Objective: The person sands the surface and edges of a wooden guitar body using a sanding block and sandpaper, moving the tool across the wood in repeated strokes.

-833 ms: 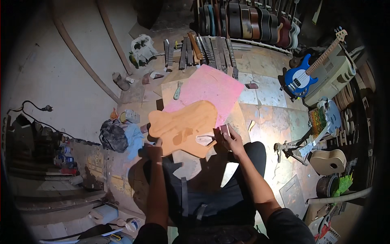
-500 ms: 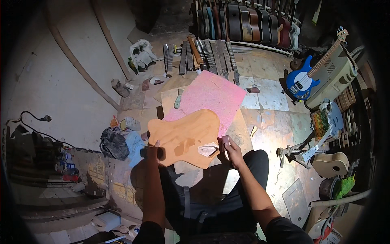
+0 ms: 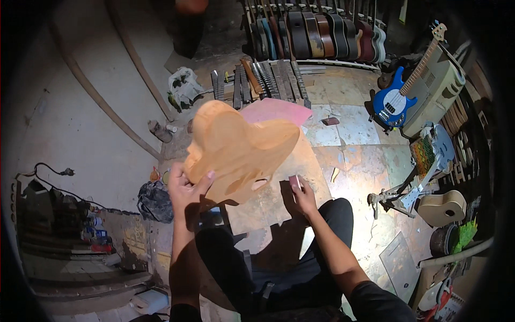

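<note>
An unfinished wooden guitar body (image 3: pixel 230 145) is tilted up off the floor in front of me. My left hand (image 3: pixel 189 188) grips it at its near left edge, the thumb lying across its face. A cutout shows near the body's lower right edge. To the right of the body and apart from it, my right hand (image 3: pixel 304 199) is closed around a small reddish-brown sanding block (image 3: pixel 294 182). A pink sheet (image 3: pixel 279 109) lies behind the body, partly hidden by it. Below is a flat tan board (image 3: pixel 307 161).
Beyond the sheet lie several fretted guitar necks (image 3: pixel 271 80), with a row of guitars (image 3: pixel 319 35) behind. A blue bass (image 3: pixel 394 102) leans at the right, above an acoustic guitar body (image 3: pixel 442 208). A black plastic bag (image 3: pixel 154 202) sits at left.
My left hand has lifted the guitar body and tilted it up, leftward and away. My right hand has come away from its edge, still holding the block. The pink sheet appears shifted or folded back.
</note>
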Demonstrator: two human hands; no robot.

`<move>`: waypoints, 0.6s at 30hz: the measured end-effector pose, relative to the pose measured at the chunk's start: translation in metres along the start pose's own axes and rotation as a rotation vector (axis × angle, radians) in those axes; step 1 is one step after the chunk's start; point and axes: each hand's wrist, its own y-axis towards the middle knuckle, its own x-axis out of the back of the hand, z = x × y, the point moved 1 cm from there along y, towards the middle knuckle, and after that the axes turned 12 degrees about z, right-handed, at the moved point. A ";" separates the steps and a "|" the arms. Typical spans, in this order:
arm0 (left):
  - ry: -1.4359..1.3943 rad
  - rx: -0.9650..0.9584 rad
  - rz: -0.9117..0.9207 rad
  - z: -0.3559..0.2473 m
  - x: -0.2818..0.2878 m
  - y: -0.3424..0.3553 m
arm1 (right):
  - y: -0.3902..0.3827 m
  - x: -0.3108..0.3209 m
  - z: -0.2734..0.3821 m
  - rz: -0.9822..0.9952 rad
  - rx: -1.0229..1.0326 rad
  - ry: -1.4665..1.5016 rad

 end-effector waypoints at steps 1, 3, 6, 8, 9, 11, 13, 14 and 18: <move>0.003 -0.027 -0.007 -0.016 -0.006 0.002 | 0.022 0.012 -0.010 -0.053 0.145 -0.203; 0.064 -0.061 -0.037 -0.041 0.009 -0.004 | 0.047 -0.010 0.039 0.054 -0.087 -0.297; 0.170 -0.020 -0.135 -0.071 0.022 -0.034 | 0.099 0.000 0.104 -0.104 -0.355 -0.299; 0.320 -0.034 -0.262 -0.099 0.036 -0.070 | 0.116 -0.009 0.137 -0.410 -0.261 -0.173; 0.330 -0.060 -0.315 -0.106 0.041 -0.088 | 0.141 -0.017 0.137 -0.265 -0.161 -0.178; 0.447 -0.013 -0.246 -0.111 0.071 -0.123 | 0.164 -0.052 0.128 0.127 0.028 -0.324; 0.429 0.005 -0.298 -0.097 0.069 -0.132 | 0.184 -0.061 0.076 0.409 0.034 -0.623; 0.418 0.006 -0.321 -0.089 0.068 -0.129 | 0.192 -0.059 0.056 0.546 0.035 -0.769; 0.551 0.039 -0.335 -0.089 0.098 -0.149 | 0.129 -0.104 0.078 0.613 -0.216 -0.762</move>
